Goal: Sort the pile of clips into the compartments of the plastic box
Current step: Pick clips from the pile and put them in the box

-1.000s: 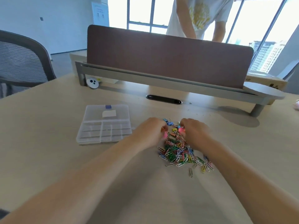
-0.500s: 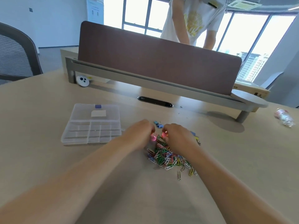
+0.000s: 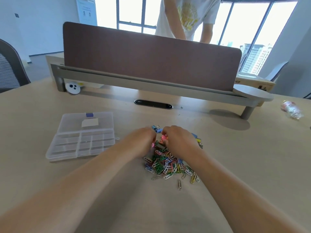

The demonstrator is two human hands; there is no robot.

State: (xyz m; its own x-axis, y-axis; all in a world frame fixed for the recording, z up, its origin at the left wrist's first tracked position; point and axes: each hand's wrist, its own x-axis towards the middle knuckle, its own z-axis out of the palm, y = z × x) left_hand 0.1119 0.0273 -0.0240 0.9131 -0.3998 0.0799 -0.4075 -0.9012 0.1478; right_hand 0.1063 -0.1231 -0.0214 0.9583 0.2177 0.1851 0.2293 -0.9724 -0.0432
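Observation:
A pile of coloured paper clips [image 3: 166, 164] lies on the wooden desk, with small binder clips at its far edge, among them a blue binder clip [image 3: 156, 128]. My left hand [image 3: 143, 142] and my right hand [image 3: 180, 140] sit close together over that far edge, fingers curled down. Each hand seems to pinch a small pink clip [image 3: 164, 137], and most of the fingertips are hidden. The clear plastic box [image 3: 67, 152] lies to the left of the pile. Its lid, with a label, seems to lie flat behind the compartments, which hold no clips.
A brown divider screen [image 3: 151, 59] on a grey rail crosses the desk behind the pile, with a black cable slot [image 3: 153, 104] in front. A round white device [image 3: 73, 87] sits at far left, a crumpled bottle [image 3: 292, 110] at far right. A person [image 3: 186, 17] stands beyond the screen.
Both hands stay at the pile's far edge, and their fingers have drawn closer around the pink clips. The head view has shifted slightly. The box has not moved.

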